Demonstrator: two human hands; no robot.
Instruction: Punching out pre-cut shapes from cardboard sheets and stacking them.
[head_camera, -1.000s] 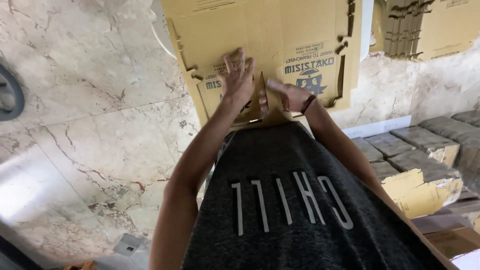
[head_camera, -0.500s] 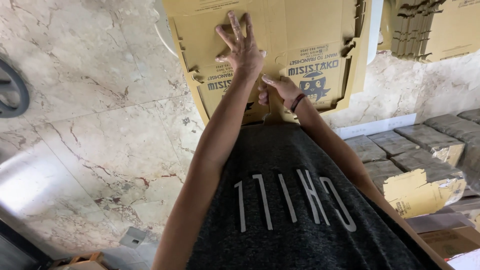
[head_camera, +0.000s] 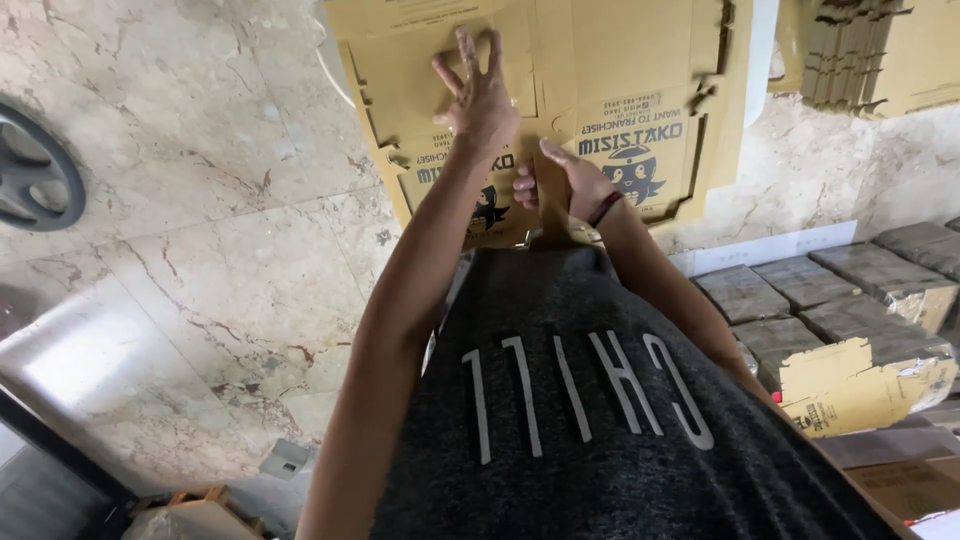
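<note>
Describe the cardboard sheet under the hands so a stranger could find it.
On the marble floor, straight ahead, lies a flat die-cut cardboard sheet. The left hand presses it with fingers spread; the right hand grips its near flap. Unlike the wrapped bundles at right, it is unfolded.

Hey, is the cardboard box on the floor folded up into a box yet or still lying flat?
Mostly flat. The cardboard sheet lies spread on the marble floor, the left hand on it with fingers spread, while the right hand grips its near edge.

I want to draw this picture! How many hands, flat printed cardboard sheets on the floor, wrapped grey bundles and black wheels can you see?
Bare hands: 2, left hand and right hand
Flat brown printed cardboard sheet: 1
Wrapped grey bundles: about 6
Black round wheel: 1
Total: about 10
</note>
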